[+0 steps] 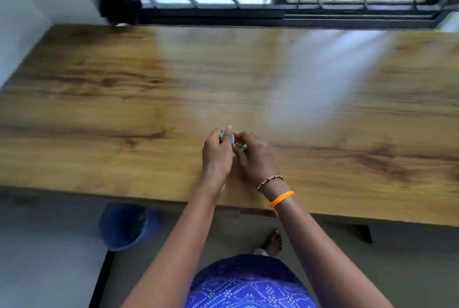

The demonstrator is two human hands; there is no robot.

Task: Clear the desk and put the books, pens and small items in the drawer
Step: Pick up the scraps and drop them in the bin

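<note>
At lower centre of frame I see both hands together over the wood-grain desk (pixel 124 98). The left hand (pixel 217 153) pinches a small light-blue item (pixel 221 135); the right hand (pixel 255 156) curls round something small and green (pixel 240 145). Both objects are blurred and mostly hidden by fingers.

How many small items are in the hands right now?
2 visible: a light blue item pinched in the left hand, a green item under the right hand. Fingers may hide more.
</note>
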